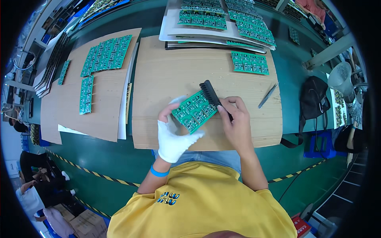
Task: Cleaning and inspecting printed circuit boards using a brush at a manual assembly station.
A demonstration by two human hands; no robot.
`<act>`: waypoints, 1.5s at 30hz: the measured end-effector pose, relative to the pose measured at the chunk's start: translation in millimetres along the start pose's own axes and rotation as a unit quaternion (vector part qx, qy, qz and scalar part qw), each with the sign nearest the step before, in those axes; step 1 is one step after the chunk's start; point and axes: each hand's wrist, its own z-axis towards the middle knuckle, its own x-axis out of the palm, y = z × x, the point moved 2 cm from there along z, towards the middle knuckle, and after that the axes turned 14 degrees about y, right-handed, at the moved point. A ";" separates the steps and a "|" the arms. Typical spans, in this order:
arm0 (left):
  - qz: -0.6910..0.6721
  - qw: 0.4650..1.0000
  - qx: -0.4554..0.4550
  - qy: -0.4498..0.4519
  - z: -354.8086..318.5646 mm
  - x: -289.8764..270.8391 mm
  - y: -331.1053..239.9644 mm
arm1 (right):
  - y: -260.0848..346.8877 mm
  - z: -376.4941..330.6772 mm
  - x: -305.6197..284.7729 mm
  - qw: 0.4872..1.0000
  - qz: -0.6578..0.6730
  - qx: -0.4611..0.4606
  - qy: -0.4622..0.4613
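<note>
My left hand (173,137), in a white glove with a bare thumb tip, holds a green circuit board panel (194,110) from below, tilted over a brown cardboard sheet (174,73). My right hand (236,121) is bare and grips the handle of a black brush (210,93). The brush head lies against the upper right edge of the panel. A blue band sits on my left wrist.
More green board panels lie on the cardboard at upper right (249,62), on a second cardboard sheet at left (106,53), and on stacked white trays (206,18) at the back. Metal tweezers (268,95) rest right of my hands. A black bag (313,99) hangs at the right edge.
</note>
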 end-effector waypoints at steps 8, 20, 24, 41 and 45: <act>-0.087 0.995 -0.042 -0.036 19.6 7.8 8.0 | 22.3 4.1 -7.4 0.998 -0.053 -0.006 0.040; -0.067 0.995 -0.051 -0.049 14.6 10.4 14.5 | 53.7 -9.8 1.2 0.981 -0.083 -0.131 0.118; -0.020 0.999 -0.038 -0.031 15.6 5.3 15.0 | 16.9 8.2 -29.8 0.983 -0.172 -0.032 0.048; -0.159 0.987 0.007 -0.028 11.1 -0.6 2.3 | -14.6 -9.7 -22.9 0.985 0.142 -0.049 -0.081; -0.198 0.980 -0.004 -0.018 6.9 -7.8 -0.4 | -11.2 -18.7 -17.0 0.976 0.189 -0.107 -0.027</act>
